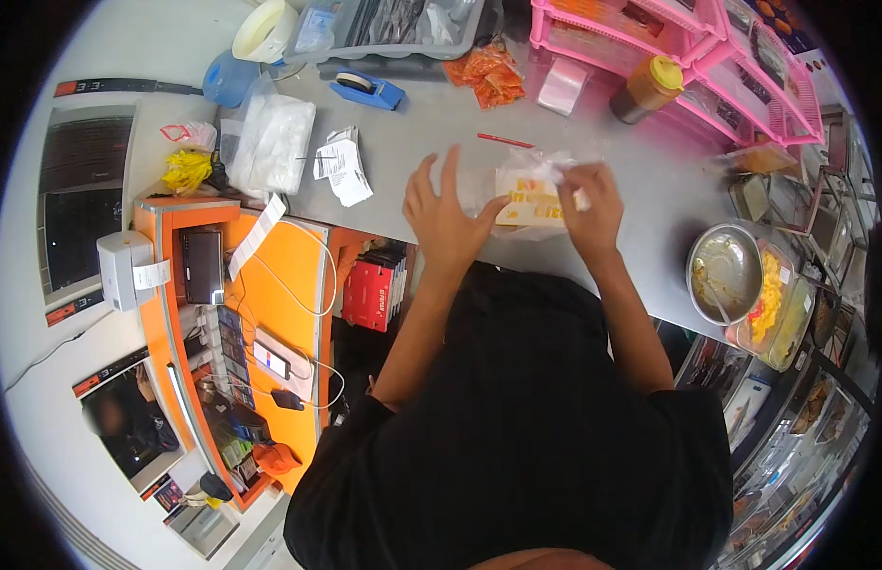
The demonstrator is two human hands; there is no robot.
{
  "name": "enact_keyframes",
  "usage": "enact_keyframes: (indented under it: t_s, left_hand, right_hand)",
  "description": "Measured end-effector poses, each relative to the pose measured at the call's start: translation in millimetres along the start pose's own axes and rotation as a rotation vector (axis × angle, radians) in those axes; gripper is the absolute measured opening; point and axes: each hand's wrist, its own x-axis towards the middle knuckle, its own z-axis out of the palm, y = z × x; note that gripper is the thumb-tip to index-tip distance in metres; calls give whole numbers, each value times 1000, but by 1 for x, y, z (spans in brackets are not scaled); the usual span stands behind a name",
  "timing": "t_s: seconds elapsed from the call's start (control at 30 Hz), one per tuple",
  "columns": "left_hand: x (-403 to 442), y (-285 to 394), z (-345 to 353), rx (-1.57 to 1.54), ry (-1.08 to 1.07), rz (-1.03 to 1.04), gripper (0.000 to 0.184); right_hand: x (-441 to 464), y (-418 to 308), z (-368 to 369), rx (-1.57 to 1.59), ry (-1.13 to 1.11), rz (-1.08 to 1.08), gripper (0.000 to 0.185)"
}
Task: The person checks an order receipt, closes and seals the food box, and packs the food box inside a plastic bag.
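A clear plastic bag (534, 194) is set on the grey worktop (655, 180), directly in front of the body and between the two hands. Within it a pale packet (528, 211) printed in yellow is seen through the film.

Left hand (448, 217): spread wide, fingers well apart, nothing held; the thumb is pointed at the bag's left edge (contact cannot be told). Right hand (591, 201): fingers curled over the bag's upper right, blurred; whether film is pinched cannot be told.

Pose: both forearms are extended forward from black sleeves, elbows outward. The left fingers are directed away from the body; the right hand is turned inward.

Writing: large yellow capitals are borne by the packet, partly covered and not reliably read. Printed lines on the white slips (344, 171), left of the left hand, are too small to be read.

Beyond the bag a red stick (504, 141) is laid; farther left, a blue tape dispenser (367, 90). At far right a metal bowl (742, 255) is placed.
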Motion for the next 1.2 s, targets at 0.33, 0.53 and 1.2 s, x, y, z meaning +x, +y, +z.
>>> enact_keyframes:
  t_s: [0.33, 0.53, 1.2]
  left_hand:
    - [-40, -28, 37, -486, -442, -290, 17]
    - [-49, -32, 92, -858, -357, -132, 26]
    - [-43, -29, 127, -1075, -717, -568, 50]
  right_hand:
    - [-61, 80, 48, -553, -533, -161, 26]
    - [-51, 82, 41, -316, -609, 73, 27]
    - [-1, -16, -79, -1280, -1370, -552, 19]
